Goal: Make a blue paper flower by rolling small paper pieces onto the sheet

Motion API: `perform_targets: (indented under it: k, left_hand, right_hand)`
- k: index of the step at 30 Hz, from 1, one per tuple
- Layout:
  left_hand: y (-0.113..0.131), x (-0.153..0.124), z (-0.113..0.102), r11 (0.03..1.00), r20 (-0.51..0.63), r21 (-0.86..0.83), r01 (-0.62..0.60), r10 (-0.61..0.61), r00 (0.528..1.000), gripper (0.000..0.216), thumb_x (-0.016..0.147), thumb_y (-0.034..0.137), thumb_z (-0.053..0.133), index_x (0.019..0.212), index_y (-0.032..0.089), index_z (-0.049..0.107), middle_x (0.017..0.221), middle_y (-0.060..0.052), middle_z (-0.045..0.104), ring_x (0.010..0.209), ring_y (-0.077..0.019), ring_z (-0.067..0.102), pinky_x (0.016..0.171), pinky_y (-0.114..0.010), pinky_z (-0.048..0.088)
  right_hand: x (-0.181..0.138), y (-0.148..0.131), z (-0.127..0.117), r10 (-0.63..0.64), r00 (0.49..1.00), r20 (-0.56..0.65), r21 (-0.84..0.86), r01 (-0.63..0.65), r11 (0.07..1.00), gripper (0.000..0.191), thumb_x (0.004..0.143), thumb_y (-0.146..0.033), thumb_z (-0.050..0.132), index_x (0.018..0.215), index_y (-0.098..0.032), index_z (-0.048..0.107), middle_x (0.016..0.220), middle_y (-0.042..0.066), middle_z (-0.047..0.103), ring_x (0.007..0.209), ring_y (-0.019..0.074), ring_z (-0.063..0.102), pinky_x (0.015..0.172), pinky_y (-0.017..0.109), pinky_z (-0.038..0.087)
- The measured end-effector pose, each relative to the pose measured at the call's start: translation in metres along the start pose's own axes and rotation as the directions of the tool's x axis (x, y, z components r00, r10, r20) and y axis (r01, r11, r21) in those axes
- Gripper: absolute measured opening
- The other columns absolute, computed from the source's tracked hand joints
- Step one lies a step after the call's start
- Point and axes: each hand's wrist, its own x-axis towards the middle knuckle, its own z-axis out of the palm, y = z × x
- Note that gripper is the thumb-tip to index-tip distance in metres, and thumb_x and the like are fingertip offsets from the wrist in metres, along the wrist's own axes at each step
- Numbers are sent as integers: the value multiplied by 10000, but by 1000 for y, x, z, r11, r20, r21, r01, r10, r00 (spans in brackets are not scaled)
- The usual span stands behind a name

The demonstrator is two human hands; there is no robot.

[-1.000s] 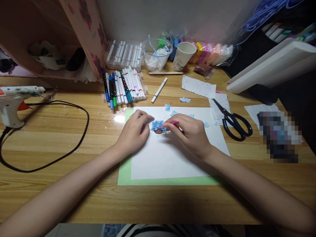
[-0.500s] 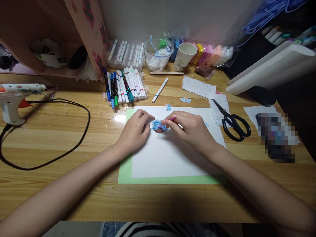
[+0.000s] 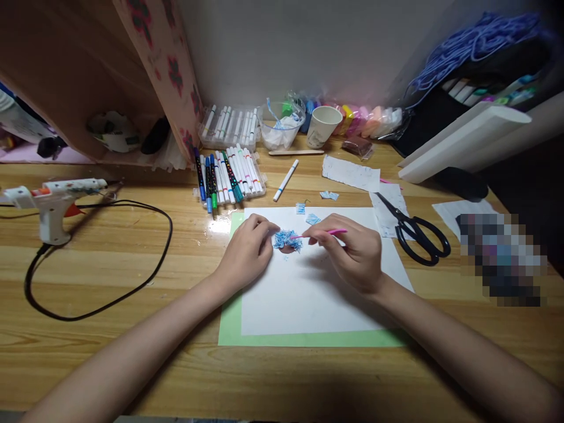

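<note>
The right hand [image 3: 347, 251] pinches a pink tool [image 3: 338, 231] at the blue frilly piece [image 3: 287, 239] near the white sheet's [image 3: 304, 308] far left corner. The curled left hand's [image 3: 249, 252] grip I cannot tell. Print on the paper cup [image 3: 321, 129] is unreadable.

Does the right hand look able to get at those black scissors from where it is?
Probably yes: the black scissors lie uncovered just to the right of the right hand, with nothing standing between, though its fingers hold a thin pink tool.
</note>
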Motion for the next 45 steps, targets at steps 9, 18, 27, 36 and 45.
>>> perform_targets:
  k: [9,18,27,36,45]
  left_hand:
    - [1,0,-3,1000,14,-4,12,-12,1000,277,849,69,425,1034,185,596,1017,-71,545,948,-186,547,827,-344,463]
    - [3,0,-3,1000,9,16,11,-11,1000,261,853,76,423,1020,183,593,1002,-65,548,898,-177,552,807,-339,464]
    - [0,0,0,1000,6,5,5,-5,1000,253,857,79,429,1027,178,589,1020,-73,539,930,-187,540,819,-339,458]
    - [-1,1,0,1000,3,19,-11,11,1000,240,838,68,441,1001,177,580,1012,-69,537,910,-182,536,800,-329,456]
    - [-3,0,2,1000,12,26,-18,18,1000,253,843,71,431,1029,173,570,1017,-72,528,918,-185,533,796,-326,461]
  right_hand:
    - [-22,24,-12,415,908,-61,450,-346,823,310,936,-376,464,806,-168,653,724,32,620,622,122,581,535,241,466]
    - [-24,19,10,373,924,91,311,-382,871,291,941,-362,454,834,-171,646,778,24,623,655,112,569,572,226,448]
    - [-14,12,8,42,991,127,-30,-39,999,256,962,-250,413,793,-186,595,731,28,633,705,149,575,672,284,436]
    - [18,15,11,-216,884,415,-28,249,968,316,982,-273,340,793,-163,568,726,64,633,690,165,537,680,303,434]
    - [28,5,6,138,936,325,-242,-59,969,261,906,-284,541,678,-168,594,618,-2,622,569,115,544,575,228,379]
